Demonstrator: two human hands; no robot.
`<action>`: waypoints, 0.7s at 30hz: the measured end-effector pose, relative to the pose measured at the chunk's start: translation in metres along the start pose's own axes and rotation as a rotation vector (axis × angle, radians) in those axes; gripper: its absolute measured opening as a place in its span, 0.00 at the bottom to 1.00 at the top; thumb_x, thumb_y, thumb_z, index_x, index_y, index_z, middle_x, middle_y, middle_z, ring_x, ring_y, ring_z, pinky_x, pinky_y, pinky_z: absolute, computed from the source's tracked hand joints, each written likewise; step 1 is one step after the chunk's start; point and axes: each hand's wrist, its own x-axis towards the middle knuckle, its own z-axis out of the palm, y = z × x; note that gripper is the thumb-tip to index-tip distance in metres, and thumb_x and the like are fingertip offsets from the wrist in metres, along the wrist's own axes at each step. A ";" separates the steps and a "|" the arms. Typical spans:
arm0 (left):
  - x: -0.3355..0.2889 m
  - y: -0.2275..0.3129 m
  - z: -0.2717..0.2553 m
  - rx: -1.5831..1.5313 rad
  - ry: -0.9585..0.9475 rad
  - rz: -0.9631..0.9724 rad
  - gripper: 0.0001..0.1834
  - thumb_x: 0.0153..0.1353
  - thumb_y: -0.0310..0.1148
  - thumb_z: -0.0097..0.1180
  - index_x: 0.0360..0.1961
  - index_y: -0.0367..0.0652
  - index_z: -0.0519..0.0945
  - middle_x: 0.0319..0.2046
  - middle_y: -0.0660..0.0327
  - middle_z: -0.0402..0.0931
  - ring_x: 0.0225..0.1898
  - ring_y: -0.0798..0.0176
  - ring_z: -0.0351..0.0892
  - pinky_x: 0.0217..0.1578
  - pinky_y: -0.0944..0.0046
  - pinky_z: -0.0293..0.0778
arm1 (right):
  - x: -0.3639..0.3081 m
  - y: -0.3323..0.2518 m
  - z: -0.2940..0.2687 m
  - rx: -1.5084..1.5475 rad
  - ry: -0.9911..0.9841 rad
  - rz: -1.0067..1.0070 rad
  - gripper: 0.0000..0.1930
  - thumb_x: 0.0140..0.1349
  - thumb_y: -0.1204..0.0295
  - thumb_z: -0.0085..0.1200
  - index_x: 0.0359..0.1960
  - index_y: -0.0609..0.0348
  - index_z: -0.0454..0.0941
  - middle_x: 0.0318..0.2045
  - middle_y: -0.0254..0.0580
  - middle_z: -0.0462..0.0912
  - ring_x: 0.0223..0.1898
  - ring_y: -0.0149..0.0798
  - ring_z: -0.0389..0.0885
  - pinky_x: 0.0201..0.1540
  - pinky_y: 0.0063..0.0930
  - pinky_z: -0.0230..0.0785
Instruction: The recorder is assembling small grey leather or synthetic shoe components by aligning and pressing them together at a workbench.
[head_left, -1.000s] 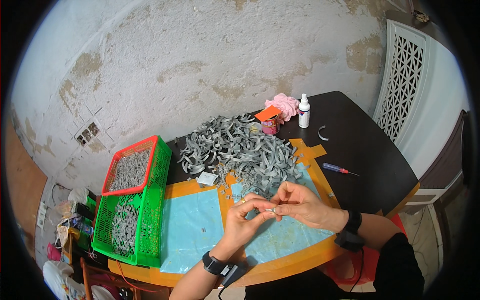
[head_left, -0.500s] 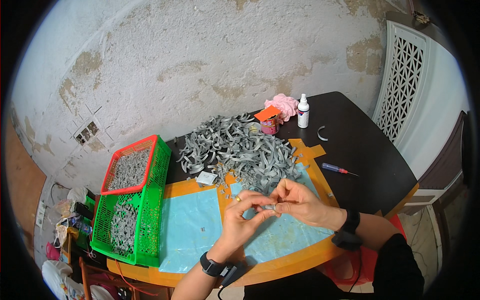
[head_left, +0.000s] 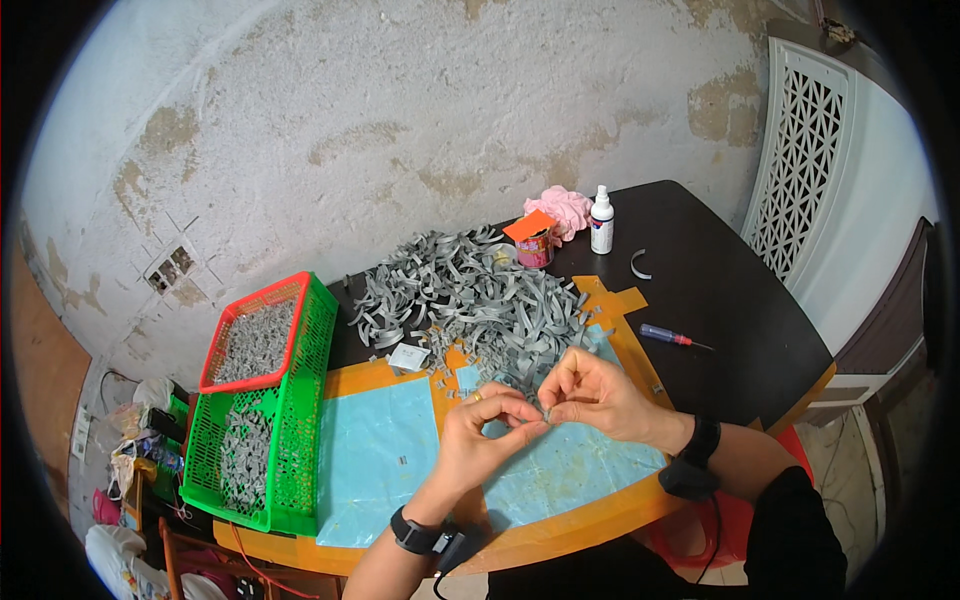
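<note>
My left hand (head_left: 486,432) and my right hand (head_left: 612,402) meet over the blue sheet (head_left: 378,455), thumbs and fingers pinched tip to tip. Between the fingertips a sliver of a small grey piece (head_left: 547,413) shows; the fingers cover most of it. Just beyond my hands lies a big heap of curved grey strips (head_left: 470,285). Small loose grey pieces (head_left: 452,383) are scattered along its near edge, and one small grey piece (head_left: 403,460) rests alone on the sheet to the left.
At left, a red basket (head_left: 206,370) sits on a green basket (head_left: 322,350); both contain small grey pieces. Toward the back stand a can (head_left: 535,252), pink cloth (head_left: 562,212) and white spray bottle (head_left: 601,222). A screwdriver (head_left: 668,336) and lone curved strip (head_left: 636,266) lie at right.
My fingertips have closed further over the small grey piece, so less of it shows. Both hands stay together in nearly the same place.
</note>
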 end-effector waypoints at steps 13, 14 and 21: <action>-0.001 -0.016 0.007 -0.251 -0.060 -0.195 0.03 0.51 0.21 0.59 0.27 0.38 0.78 0.33 0.65 0.73 0.36 0.73 0.74 0.40 0.72 0.71 | 0.002 -0.009 0.009 -0.757 -0.011 -0.246 0.10 0.50 0.83 0.62 0.34 0.61 0.75 0.34 0.39 0.78 0.35 0.32 0.79 0.36 0.25 0.72; -0.001 -0.017 0.008 -0.283 -0.046 -0.211 0.03 0.51 0.21 0.59 0.27 0.38 0.78 0.33 0.65 0.73 0.36 0.73 0.73 0.40 0.72 0.71 | 0.001 -0.009 0.008 -0.758 -0.011 -0.246 0.10 0.50 0.83 0.62 0.34 0.61 0.75 0.34 0.39 0.78 0.35 0.32 0.79 0.36 0.25 0.72; -0.001 -0.013 0.010 -0.353 -0.065 -0.203 0.03 0.54 0.19 0.57 0.29 0.38 0.77 0.33 0.66 0.71 0.39 0.73 0.72 0.42 0.73 0.70 | 0.000 -0.012 0.011 -0.986 0.037 -0.480 0.11 0.47 0.82 0.61 0.33 0.61 0.75 0.29 0.42 0.78 0.31 0.41 0.79 0.33 0.30 0.71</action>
